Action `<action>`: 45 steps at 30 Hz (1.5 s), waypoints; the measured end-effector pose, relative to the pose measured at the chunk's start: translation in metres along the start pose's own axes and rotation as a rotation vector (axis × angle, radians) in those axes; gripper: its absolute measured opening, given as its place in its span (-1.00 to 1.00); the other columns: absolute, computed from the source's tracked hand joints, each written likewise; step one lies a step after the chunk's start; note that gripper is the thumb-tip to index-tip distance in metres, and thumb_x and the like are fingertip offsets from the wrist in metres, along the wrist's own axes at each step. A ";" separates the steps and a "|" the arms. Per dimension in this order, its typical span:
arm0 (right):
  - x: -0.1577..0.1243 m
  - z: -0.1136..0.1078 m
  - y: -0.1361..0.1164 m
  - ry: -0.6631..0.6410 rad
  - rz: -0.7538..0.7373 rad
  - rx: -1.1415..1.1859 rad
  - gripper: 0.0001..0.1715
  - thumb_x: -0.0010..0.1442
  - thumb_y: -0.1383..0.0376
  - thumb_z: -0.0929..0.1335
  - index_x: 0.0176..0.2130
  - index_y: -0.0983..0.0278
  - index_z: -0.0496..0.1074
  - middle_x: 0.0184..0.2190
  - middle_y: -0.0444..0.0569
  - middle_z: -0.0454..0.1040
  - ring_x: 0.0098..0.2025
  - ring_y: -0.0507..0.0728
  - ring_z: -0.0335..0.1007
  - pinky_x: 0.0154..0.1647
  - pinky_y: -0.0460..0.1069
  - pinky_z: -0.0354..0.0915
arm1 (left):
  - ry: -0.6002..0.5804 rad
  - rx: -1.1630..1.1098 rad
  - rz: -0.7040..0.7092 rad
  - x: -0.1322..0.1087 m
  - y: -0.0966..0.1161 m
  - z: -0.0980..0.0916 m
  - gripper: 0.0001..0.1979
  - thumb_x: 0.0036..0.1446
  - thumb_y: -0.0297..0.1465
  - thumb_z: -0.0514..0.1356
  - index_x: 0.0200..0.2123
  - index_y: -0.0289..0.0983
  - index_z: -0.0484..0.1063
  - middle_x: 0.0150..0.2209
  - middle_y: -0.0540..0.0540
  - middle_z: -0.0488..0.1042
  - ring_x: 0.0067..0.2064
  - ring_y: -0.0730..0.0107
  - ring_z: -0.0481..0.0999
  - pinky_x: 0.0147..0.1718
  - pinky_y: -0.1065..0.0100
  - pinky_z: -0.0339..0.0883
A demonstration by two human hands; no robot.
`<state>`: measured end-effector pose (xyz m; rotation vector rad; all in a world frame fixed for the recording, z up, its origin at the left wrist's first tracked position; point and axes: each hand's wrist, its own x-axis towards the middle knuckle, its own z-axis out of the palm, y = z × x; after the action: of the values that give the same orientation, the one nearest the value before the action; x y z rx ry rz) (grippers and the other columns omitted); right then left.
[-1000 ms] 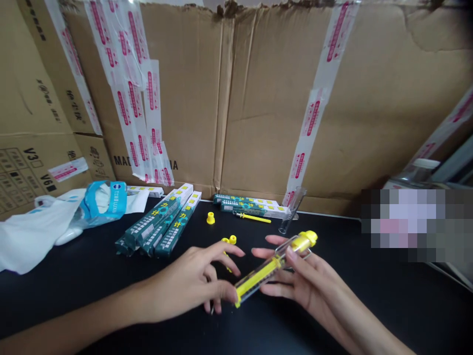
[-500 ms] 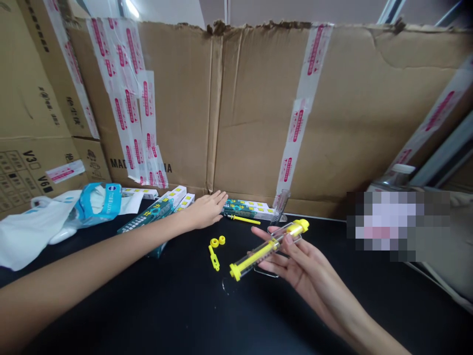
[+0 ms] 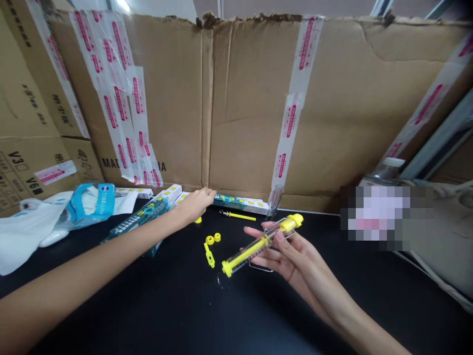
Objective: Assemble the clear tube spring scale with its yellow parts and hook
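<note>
My right hand (image 3: 299,256) holds a spring scale (image 3: 254,245), a clear tube with a yellow rod and yellow ends. The thumb presses on the tube; the fingers lie under it, and a bent metal wire hook (image 3: 261,268) hangs below. My left hand (image 3: 194,204) is at the back beside the printed boxes, palm down with fingers drawn together; anything in them is hidden. A small yellow piece (image 3: 198,220) peeks out under that hand. Two yellow rings (image 3: 210,240) and a slotted yellow piece (image 3: 209,256) lie between the hands.
Printed boxes (image 3: 148,213) lie behind my left forearm, another box (image 3: 240,202) along the cardboard wall (image 3: 247,118). Near it are a yellow rod with a spring (image 3: 240,216) and a clear tube (image 3: 274,202). A blue-white tissue pack (image 3: 94,202) is at left, a bottle (image 3: 388,170) at right.
The fingers of my left hand, stretched out before, have drawn together and the hand has shifted slightly left. A yellow piece now shows beneath it. My right hand keeps its hold on the spring scale.
</note>
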<state>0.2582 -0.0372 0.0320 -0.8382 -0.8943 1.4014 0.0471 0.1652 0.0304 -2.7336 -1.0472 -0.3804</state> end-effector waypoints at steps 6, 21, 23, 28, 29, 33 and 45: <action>0.002 -0.003 0.003 0.004 -0.018 0.003 -0.70 0.26 0.13 0.44 -0.06 0.21 0.45 0.07 0.14 0.57 -0.07 0.24 0.60 0.03 0.20 0.45 | 0.091 -0.038 -0.119 -0.028 -0.040 -0.036 -0.70 0.34 -0.51 0.04 0.09 -0.37 0.39 -0.07 -0.25 0.56 -0.04 0.15 0.56 -0.05 0.21 0.41; 0.009 -0.021 -0.025 0.115 -0.399 -0.143 -0.80 0.33 0.12 0.36 -0.08 0.10 0.50 -0.05 0.02 0.65 -0.07 0.20 0.63 -0.09 0.03 0.56 | 0.454 0.058 -0.088 -0.145 -0.031 -0.078 -0.66 0.33 -0.28 0.05 0.04 -0.30 0.47 0.00 -0.22 0.58 0.03 0.07 0.56 0.04 0.08 0.41; 0.010 -0.024 -0.028 0.125 -0.424 -0.124 -0.80 0.36 0.16 0.33 -0.08 0.10 0.51 -0.04 0.01 0.65 -0.05 0.17 0.62 -0.08 -0.01 0.56 | 0.435 0.037 -0.083 -0.148 -0.028 -0.070 -0.66 0.34 -0.29 0.05 0.02 -0.30 0.48 -0.01 -0.23 0.58 -0.01 0.06 0.59 0.00 0.08 0.45; 0.011 -0.029 -0.033 0.166 -0.440 -0.086 -0.79 0.37 0.17 0.31 -0.11 0.11 0.54 -0.04 -0.03 0.65 0.04 0.16 0.57 -0.07 -0.04 0.55 | 0.342 -0.079 -0.141 -0.155 -0.020 -0.056 -0.66 0.32 -0.27 0.05 0.08 -0.18 0.46 0.00 -0.14 0.57 0.01 0.04 0.58 0.03 0.02 0.45; 0.011 -0.029 -0.033 0.169 -0.440 -0.084 -0.79 0.37 0.17 0.32 -0.11 0.11 0.55 -0.04 -0.03 0.65 0.05 0.16 0.56 -0.08 -0.05 0.56 | 0.335 -0.092 -0.150 -0.157 -0.020 -0.055 -0.66 0.31 -0.27 0.05 0.08 -0.16 0.45 0.00 -0.12 0.57 0.02 0.04 0.57 0.04 0.02 0.44; 0.011 -0.028 -0.032 0.155 -0.433 -0.086 -0.80 0.34 0.16 0.34 -0.11 0.10 0.56 -0.05 -0.05 0.66 -0.02 0.17 0.61 -0.08 -0.03 0.56 | 0.325 -0.086 -0.181 -0.160 -0.018 -0.054 -0.65 0.32 -0.25 0.03 0.08 -0.14 0.45 0.02 -0.13 0.57 0.01 0.05 0.58 0.04 0.00 0.44; 0.010 -0.024 -0.032 0.168 -0.473 -0.113 -0.80 0.31 0.15 0.37 -0.12 0.15 0.54 -0.09 0.06 0.67 -0.12 0.17 0.65 -0.14 -0.04 0.57 | 0.339 -0.098 -0.223 -0.161 -0.018 -0.050 -0.65 0.28 -0.18 0.06 0.03 -0.10 0.51 -0.04 -0.06 0.63 -0.06 0.04 0.64 -0.08 0.06 0.53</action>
<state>0.2932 -0.0271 0.0502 -0.7541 -0.9715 0.8649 -0.0890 0.0639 0.0304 -2.5103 -1.2628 -0.9146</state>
